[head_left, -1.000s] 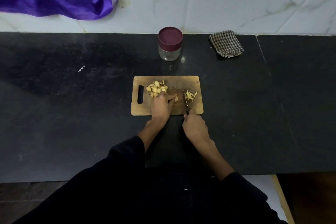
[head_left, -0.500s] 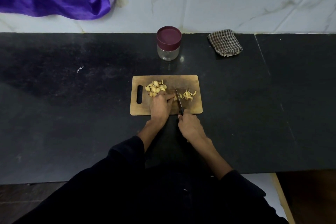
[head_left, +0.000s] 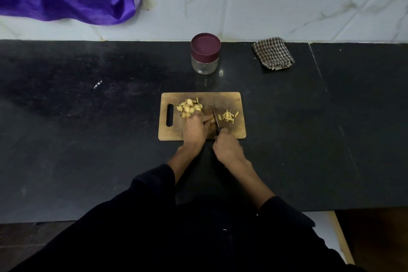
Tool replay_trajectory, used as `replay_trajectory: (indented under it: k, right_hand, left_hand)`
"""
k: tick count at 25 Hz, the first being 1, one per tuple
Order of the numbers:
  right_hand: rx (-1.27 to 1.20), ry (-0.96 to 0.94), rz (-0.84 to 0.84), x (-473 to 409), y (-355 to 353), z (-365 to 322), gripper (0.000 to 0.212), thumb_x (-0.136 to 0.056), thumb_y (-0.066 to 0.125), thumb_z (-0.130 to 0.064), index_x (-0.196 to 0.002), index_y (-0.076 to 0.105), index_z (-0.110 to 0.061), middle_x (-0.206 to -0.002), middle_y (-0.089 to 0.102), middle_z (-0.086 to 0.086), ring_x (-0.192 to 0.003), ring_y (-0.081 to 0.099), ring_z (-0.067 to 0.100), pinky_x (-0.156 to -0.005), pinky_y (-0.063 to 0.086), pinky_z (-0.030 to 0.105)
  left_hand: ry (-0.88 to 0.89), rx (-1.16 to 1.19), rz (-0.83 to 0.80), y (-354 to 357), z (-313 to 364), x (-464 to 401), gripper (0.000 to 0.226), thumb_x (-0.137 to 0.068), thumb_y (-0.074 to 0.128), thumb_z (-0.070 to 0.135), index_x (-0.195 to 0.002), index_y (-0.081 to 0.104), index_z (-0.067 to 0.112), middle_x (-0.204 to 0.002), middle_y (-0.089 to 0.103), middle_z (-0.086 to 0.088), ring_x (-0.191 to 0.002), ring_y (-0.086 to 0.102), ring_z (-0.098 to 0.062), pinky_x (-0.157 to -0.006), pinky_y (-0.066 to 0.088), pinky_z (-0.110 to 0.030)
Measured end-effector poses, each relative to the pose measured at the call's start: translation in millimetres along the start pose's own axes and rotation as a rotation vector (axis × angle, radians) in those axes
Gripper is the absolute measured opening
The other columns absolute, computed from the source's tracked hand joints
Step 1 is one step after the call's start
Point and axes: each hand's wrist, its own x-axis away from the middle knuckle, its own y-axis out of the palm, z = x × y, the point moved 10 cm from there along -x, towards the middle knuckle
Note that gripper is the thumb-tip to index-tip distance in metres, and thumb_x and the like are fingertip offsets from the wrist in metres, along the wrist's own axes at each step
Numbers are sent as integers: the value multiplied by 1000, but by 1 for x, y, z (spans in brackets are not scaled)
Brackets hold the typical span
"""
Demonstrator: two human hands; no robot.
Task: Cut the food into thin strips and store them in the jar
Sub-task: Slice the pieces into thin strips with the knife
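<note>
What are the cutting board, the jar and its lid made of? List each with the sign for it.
Cutting board: looks like wood, matte brown with darker worn patches and a cut-out handle slot.
Jar: clear body, glass or clear plastic; the counter shows through and it catches a glint, so I cannot tell which.
Lid: probably plastic, smooth, opaque maroon, dull sheen.

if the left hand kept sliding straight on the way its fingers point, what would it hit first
Probably the knife. The left hand has its fingers pointing right along the board, pinning a piece beside the blade. Past the blade lie the cut strips. Exact finger direction is hard to read from this view.
</note>
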Motion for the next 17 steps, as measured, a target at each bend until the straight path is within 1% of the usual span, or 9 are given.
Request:
replay_trajectory:
  k: [7,12,14,17]
  right_hand:
    - [72,-4,-17,18,13,22,28,-105,37,-24,-128,43,-8,-121,61,17,-111,59,34,-82,45,44]
    - [4,22,58,14,0,24,30,-105,38,-25,-128,45,-7,-121,60,18,-111,58,34,-78,41,40]
    - [-25,25,81,13,-6,28,31,-105,39,-26,-128,45,-7,-119,61,17,-108,59,34,-80,47,41]
    - [-56,-10,55,15,-6,24,31,-105,40,-29,-128,46,-9,-112,60,14,-99,62,31,-80,56,49]
  left_hand:
    - [-39,21,13,2,-3,0,24,-87,67,20,-109,70,13,-106,64,-6,-91,61,-18,-82,53,-38]
    - [-64,11,-1,2,-6,-1,26,-87,67,23,-109,70,11,-105,64,-5,-92,62,-17,-83,52,-33]
    - [-69,4,0,1,-6,0,26,-87,66,23,-110,70,12,-105,63,-4,-93,61,-17,-82,52,-32]
    - [-44,10,-4,1,-1,1,24,-88,65,19,-112,69,13,-108,62,-6,-94,60,-17,-84,51,-33]
